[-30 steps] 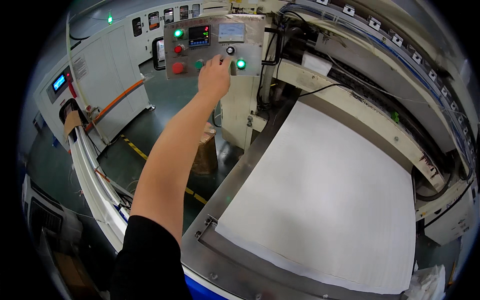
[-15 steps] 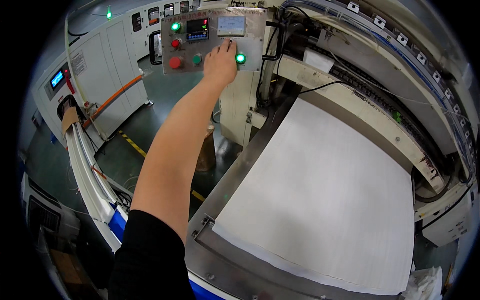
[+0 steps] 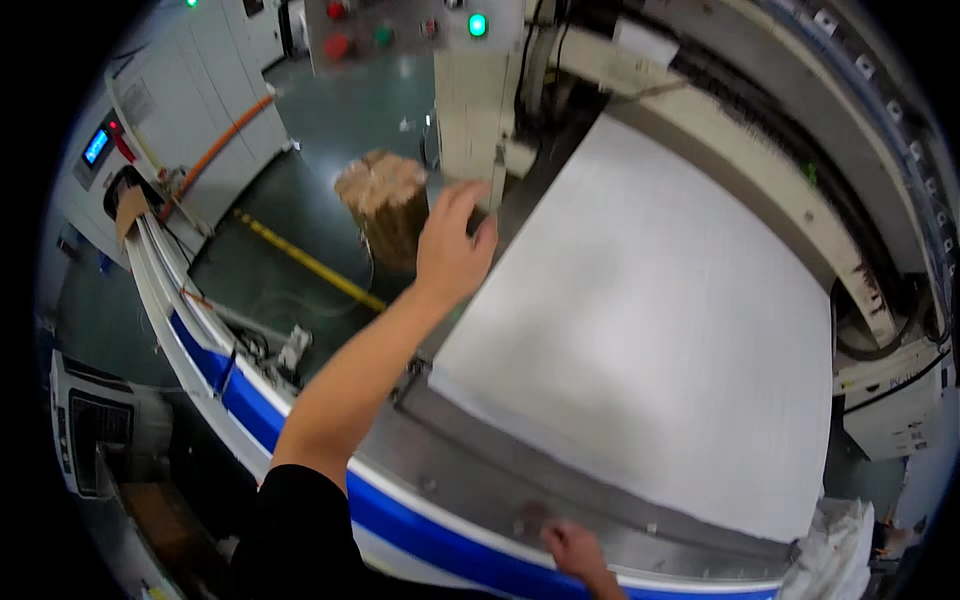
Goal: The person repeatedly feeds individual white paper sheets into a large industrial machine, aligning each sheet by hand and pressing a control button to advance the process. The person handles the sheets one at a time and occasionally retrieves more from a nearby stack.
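Observation:
A large stack of white sheets (image 3: 650, 320) lies on the metal table (image 3: 470, 490) of a machine. My left hand (image 3: 455, 245) hovers by the stack's left edge, with thumb and fingers apart and holding nothing. Above it, cut off by the top of the view, is a metal control panel (image 3: 405, 40) with a lit green button (image 3: 477, 25). Low in the view, over the table's near edge, my right hand (image 3: 575, 550) has its fingers curled in, slightly blurred. Nothing shows in it.
A cream machine beam (image 3: 700, 105) arches behind the stack. A brown bundle (image 3: 385, 200) stands on the floor to the left, near a yellow floor line (image 3: 310, 262). A white and blue rail (image 3: 250, 405) curves along the near side. Crumpled white plastic (image 3: 835, 545) lies at lower right.
My left hand has left the control panel and come down beside the stack. My right hand has entered at the bottom. The view has tilted downward, so the panel sits higher.

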A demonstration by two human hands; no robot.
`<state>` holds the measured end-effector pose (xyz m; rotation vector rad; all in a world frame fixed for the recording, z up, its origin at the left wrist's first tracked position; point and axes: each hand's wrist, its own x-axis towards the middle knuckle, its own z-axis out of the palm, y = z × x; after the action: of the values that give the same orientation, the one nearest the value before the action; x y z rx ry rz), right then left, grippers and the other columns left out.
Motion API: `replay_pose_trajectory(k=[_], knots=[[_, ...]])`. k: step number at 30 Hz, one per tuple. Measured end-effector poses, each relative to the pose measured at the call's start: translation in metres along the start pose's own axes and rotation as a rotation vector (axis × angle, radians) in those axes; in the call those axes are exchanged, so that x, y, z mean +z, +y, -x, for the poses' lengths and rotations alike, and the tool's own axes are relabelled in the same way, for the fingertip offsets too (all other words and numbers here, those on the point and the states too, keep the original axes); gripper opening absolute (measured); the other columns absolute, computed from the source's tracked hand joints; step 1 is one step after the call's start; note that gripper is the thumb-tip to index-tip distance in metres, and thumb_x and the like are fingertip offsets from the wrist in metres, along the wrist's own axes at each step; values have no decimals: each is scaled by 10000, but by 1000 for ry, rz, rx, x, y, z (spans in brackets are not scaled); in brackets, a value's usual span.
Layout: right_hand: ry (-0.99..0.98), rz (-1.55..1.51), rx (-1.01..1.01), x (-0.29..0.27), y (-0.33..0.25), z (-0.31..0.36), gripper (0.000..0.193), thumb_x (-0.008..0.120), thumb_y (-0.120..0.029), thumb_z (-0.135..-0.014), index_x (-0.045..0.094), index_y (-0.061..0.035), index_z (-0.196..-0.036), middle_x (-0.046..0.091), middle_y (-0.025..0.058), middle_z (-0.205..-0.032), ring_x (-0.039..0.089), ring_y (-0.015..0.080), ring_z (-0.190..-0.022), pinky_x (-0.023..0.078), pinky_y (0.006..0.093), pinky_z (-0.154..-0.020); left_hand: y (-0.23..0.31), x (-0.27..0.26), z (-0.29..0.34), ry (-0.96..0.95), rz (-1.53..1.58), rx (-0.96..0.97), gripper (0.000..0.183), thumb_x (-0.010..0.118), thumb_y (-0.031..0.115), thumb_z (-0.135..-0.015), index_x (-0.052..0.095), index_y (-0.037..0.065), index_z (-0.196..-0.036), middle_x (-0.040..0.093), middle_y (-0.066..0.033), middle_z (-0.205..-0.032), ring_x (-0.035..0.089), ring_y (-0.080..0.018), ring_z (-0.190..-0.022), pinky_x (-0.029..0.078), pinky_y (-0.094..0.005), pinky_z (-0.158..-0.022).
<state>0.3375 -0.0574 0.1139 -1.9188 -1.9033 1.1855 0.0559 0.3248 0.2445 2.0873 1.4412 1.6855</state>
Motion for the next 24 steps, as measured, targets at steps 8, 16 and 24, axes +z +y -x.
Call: replay_pose_trajectory(k=[8, 16, 24], knots=[[76, 34, -142, -56, -60, -90, 211, 568, -255, -879, 628, -72, -964, 640, 156, -844, 622, 341, -783, 491, 415, -699, 68, -39, 294, -567, -24, -107, 314, 619, 73, -752, 601, 78, -1066, 588, -113, -1115, 565, -298, -1001, 434, -434, -894], [75, -64, -368, -47, -106, -207, 191, 567, -231, -865, 620, -56, -922, 647, 136, -836, 626, 320, -776, 490, 414, -709, 61, -22, 341, -542, -300, -158, 363, 599, 188, -832, 539, 58, -1165, 520, -119, -1231, 500, -298, -1128, 370, -444, -990], [73, 21, -414, -20, -122, -287, 167, 593, -230, -819, 648, -74, -841, 676, 114, -790, 647, 314, -782, 506, 409, -708, 61, -15, 343, -569, -370, -203, 395, 597, 219, -827, 535, 43, -1175, 518, -117, -1247, 479, -289, -1175, 356, -440, -1001]])
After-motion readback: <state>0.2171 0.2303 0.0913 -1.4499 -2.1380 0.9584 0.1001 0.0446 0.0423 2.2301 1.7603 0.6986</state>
